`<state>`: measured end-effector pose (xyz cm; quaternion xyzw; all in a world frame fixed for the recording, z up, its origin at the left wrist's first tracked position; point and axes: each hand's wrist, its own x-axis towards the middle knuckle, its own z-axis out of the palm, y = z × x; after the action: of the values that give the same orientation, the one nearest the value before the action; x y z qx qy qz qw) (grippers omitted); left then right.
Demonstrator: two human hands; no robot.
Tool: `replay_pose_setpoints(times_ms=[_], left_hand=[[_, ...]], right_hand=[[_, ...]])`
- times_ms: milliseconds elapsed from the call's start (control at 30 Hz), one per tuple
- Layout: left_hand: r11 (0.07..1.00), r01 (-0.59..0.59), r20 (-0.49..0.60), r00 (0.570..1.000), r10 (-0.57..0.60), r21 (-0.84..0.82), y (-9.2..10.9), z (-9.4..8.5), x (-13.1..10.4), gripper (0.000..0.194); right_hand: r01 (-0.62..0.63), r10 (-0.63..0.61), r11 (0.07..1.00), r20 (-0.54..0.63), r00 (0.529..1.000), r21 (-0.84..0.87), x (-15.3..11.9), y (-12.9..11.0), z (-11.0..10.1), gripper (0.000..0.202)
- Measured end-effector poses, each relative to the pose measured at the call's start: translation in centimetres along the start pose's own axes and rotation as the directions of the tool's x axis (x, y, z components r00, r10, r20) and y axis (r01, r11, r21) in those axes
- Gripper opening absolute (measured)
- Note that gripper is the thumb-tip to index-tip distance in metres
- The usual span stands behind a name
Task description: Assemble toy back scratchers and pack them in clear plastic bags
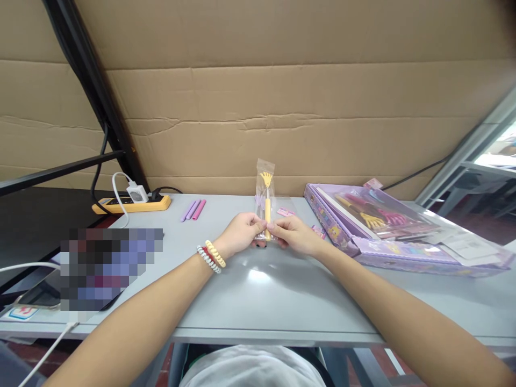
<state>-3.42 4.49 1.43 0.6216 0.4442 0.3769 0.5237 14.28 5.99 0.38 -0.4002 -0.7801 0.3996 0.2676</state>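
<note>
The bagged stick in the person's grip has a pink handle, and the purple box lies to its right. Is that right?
The handle colour is wrong: in the head view, the bagged stick has a yellow handle. The purple box does lie to its right.

A yellow palm-tipped stick (267, 208) sits inside a clear plastic bag (260, 185); splayed end away.

a grey table (282, 309) bears three sticks (193, 210), a power strip (139, 207), a purple box (328, 221).
</note>
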Motion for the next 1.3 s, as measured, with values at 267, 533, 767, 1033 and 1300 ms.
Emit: replay_pose_setpoints(times_ms=[267,533,767,1033,1300], left_hand=[[0.940,-0.109,-0.018,0.992,0.121,0.322,0.3,-0.4,-0.3,0.020],[0.536,-0.094,-0.253,0.806,0.536,0.839,-0.5,-3.7,1.2,0.017],[0.490,-0.104,-0.282,0.709,0.647,0.865,-1.5,-6.7,2.3,0.014],[0.482,0.001,-0.296,0.791,0.535,0.876,-1.1,-6.0,2.0,0.014],[0.413,0.033,-0.251,0.836,0.488,0.910,-1.0,-5.7,1.9,0.017]], right_hand=[[0.013,-0.014,0.997,-0.011,1.000,-0.081,-0.2,-0.2,0.1,0.046],[0.154,-0.204,0.819,-0.030,0.979,-0.552,-0.4,-0.6,-0.5,0.024],[0.114,-0.135,0.794,0.010,0.991,-0.597,-0.2,0.0,-0.7,0.023],[-0.034,-0.064,0.640,-0.097,0.993,-0.768,0.1,1.3,-1.3,0.027],[-0.052,-0.047,0.670,-0.112,0.993,-0.741,0.4,1.9,-1.3,0.032]])
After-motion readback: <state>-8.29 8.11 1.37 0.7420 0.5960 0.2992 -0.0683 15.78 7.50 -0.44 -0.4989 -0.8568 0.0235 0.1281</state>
